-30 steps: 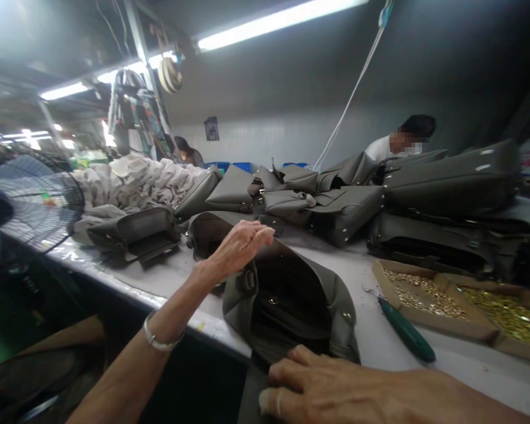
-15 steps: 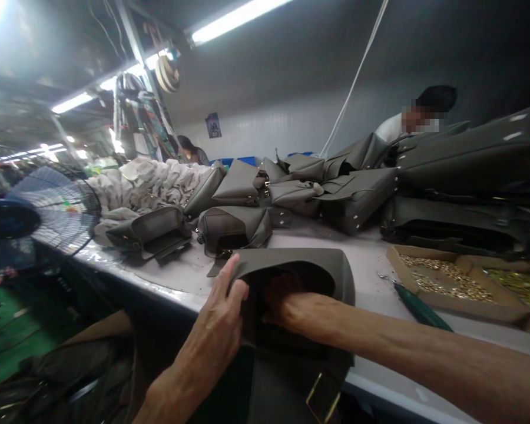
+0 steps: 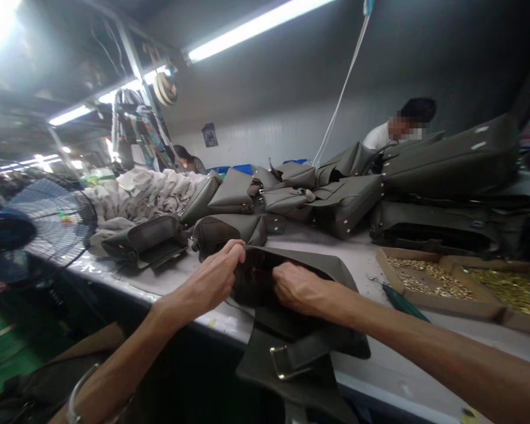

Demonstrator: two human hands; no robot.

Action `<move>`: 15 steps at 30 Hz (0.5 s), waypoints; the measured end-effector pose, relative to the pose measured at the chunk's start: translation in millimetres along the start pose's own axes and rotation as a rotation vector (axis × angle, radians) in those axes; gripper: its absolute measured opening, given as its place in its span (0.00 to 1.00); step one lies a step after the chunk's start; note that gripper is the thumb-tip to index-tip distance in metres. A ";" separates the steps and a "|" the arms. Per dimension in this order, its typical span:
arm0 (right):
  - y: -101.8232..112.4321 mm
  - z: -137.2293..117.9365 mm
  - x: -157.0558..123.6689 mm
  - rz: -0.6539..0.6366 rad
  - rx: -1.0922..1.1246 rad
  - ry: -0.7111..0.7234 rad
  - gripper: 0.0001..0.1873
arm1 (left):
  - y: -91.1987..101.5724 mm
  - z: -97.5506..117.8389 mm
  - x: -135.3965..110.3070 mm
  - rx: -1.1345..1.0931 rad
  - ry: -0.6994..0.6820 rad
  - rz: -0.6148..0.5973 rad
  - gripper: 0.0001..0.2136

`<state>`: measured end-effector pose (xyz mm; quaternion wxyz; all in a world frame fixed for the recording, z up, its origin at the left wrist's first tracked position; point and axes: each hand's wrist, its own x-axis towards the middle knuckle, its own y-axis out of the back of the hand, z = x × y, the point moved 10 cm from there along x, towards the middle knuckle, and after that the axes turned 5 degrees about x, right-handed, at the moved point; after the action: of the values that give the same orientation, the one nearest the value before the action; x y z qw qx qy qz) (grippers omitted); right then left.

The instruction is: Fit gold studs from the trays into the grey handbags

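A dark grey-green handbag [image 3: 342,271] lies at the table's front edge, its mouth facing me. Its flap and strap, with a metal buckle [image 3: 287,362], hang toward me over the edge. My left hand [image 3: 223,268] is closed on the bag's upper left rim, thumb and fingers pinched together. Curled into a fist, my right hand [image 3: 295,288] sits in the bag's mouth. Whatever its fingers hold, if anything, is hidden. The bag's dark inside shows between my hands.
Similar bags [image 3: 353,203] are heaped behind, beside pale crumpled cloth [image 3: 145,188]. Cardboard trays of small brass-coloured parts [image 3: 433,282] stand right, near a green-handled hook tool [image 3: 401,303]. A caged fan [image 3: 57,218] is at left. A person [image 3: 380,135] bends behind the heap.
My right hand has drawn back from deep inside the bag to its mouth. My left hand has gone from fingers stretched along the rim to pinching it. The bag has tilted, and its buckle has shifted left.
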<state>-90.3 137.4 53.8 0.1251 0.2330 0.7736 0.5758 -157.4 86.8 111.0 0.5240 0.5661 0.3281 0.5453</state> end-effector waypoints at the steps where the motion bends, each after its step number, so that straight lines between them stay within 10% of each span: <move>1: 7.1 5.9 -9.8 -0.005 -0.001 -0.022 0.09 | 0.6 -1.6 5.1 -0.022 -0.026 -0.013 0.19; 15: 50.4 25.6 -44.6 0.111 0.110 -0.158 0.10 | -11.3 -0.4 28.5 -0.051 -0.091 0.066 0.18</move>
<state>-29.1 147.7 90.4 0.1405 0.3267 0.7775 0.5186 -150.1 116.5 108.0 0.5344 0.5872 0.2710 0.5442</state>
